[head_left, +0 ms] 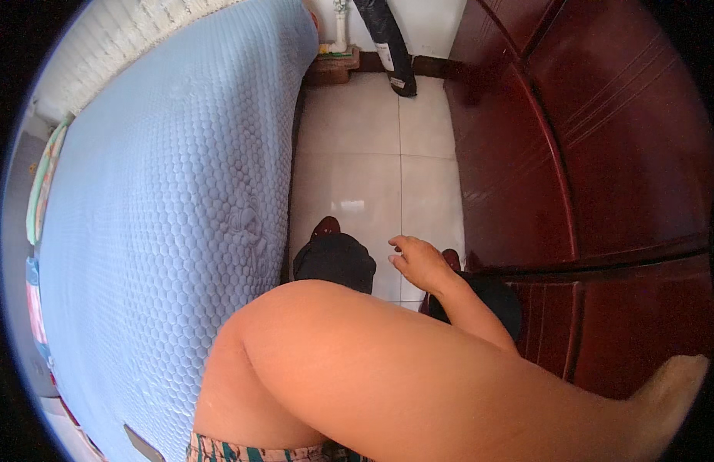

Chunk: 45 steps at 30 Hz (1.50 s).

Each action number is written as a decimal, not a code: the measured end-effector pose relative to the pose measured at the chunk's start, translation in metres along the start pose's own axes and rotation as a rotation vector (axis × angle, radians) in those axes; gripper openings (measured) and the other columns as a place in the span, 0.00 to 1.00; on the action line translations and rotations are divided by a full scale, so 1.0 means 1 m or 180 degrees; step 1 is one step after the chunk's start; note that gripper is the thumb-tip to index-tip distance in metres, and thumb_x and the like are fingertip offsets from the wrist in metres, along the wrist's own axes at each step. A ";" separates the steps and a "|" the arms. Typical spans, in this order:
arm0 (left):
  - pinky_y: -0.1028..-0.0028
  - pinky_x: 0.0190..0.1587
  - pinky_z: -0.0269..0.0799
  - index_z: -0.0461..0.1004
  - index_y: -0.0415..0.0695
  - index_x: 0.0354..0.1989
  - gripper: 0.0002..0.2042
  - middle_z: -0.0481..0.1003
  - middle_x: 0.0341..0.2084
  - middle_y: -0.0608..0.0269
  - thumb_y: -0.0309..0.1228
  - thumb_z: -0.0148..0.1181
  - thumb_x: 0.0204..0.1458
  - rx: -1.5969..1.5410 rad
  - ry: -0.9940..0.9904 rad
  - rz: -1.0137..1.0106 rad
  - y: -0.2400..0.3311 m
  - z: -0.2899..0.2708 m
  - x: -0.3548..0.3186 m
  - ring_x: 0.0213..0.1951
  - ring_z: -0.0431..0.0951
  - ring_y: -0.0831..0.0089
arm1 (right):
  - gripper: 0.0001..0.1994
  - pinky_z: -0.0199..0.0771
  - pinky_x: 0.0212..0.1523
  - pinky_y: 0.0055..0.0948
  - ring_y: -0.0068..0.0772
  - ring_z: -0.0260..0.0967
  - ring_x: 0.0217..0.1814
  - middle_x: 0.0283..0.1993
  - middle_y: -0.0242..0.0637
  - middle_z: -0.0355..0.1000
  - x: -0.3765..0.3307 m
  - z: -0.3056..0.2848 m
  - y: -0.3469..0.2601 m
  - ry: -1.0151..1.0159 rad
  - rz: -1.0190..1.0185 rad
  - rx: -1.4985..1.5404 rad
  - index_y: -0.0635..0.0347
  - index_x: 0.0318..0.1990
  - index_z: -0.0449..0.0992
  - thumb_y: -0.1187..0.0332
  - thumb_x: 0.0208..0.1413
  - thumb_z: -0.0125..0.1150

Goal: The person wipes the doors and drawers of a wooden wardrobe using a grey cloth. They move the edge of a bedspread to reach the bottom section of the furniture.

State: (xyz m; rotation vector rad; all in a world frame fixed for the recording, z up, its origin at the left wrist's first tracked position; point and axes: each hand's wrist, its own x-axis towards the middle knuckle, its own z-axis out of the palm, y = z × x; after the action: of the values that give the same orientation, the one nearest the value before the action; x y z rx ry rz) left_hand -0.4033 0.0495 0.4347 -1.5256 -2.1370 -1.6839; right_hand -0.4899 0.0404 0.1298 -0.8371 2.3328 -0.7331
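Observation:
My bare left arm (388,346) crosses the lower part of the view, bent at the elbow. Its hand (673,389) lies at the right rim, blurred and partly cut off, near the dark red glossy cabinet (603,308). Its fingers are too unclear to read, and I cannot tell whether it touches the cabinet. Beyond that arm, my right hand (421,263) hangs over the tiled floor between my knees. Its fingers are loosely bent and apart, with nothing in them. Part of the right forearm is hidden behind the left arm.
A bed with a light blue quilted cover (180,169) runs along the left. Pale tiles (345,181) form a narrow aisle between it and the cabinet. At the far end a long black wrapped roll (392,54) leans by a white pipe (341,31). A dark flat object (144,444) lies lower left.

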 end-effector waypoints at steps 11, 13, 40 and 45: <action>0.60 0.32 0.75 0.74 0.37 0.28 0.07 0.76 0.28 0.47 0.26 0.56 0.42 0.0132 0.0041 -0.0011 -0.006 0.007 0.009 0.35 0.79 0.57 | 0.18 0.67 0.52 0.42 0.51 0.67 0.52 0.49 0.50 0.69 0.000 -0.004 -0.008 -0.0077 -0.0004 -0.0057 0.64 0.50 0.68 0.64 0.55 0.54; 0.60 0.32 0.75 0.74 0.37 0.28 0.06 0.76 0.28 0.47 0.26 0.56 0.42 0.0168 0.0043 -0.0024 -0.006 0.008 0.010 0.35 0.79 0.57 | 0.18 0.67 0.51 0.42 0.51 0.67 0.51 0.49 0.50 0.69 -0.001 -0.002 -0.008 -0.0081 -0.0002 -0.0043 0.64 0.50 0.69 0.65 0.55 0.54; 0.72 0.58 0.56 0.56 0.48 0.64 0.24 0.62 0.58 0.59 0.38 0.45 0.60 -0.1101 0.3605 -0.1562 -0.412 -0.088 -0.007 0.57 0.62 0.68 | 0.13 0.72 0.41 0.44 0.49 0.71 0.44 0.42 0.48 0.71 -0.007 -0.044 -0.023 -0.1036 -0.0408 -0.0425 0.60 0.44 0.71 0.68 0.52 0.51; 0.70 0.59 0.55 0.54 0.51 0.65 0.24 0.60 0.59 0.58 0.39 0.44 0.60 -0.2063 0.3657 -0.1949 -0.484 -0.059 -0.018 0.58 0.61 0.66 | 0.09 0.70 0.36 0.43 0.48 0.71 0.36 0.37 0.47 0.71 -0.009 -0.037 -0.005 -0.0554 -0.0392 -0.0473 0.63 0.37 0.71 0.70 0.49 0.50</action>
State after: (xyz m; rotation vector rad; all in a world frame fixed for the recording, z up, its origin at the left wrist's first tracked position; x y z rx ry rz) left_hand -0.7540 0.0231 0.0964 0.3199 -1.4511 -2.6029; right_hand -0.5061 0.0541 0.1615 -1.0737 2.2146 -0.5181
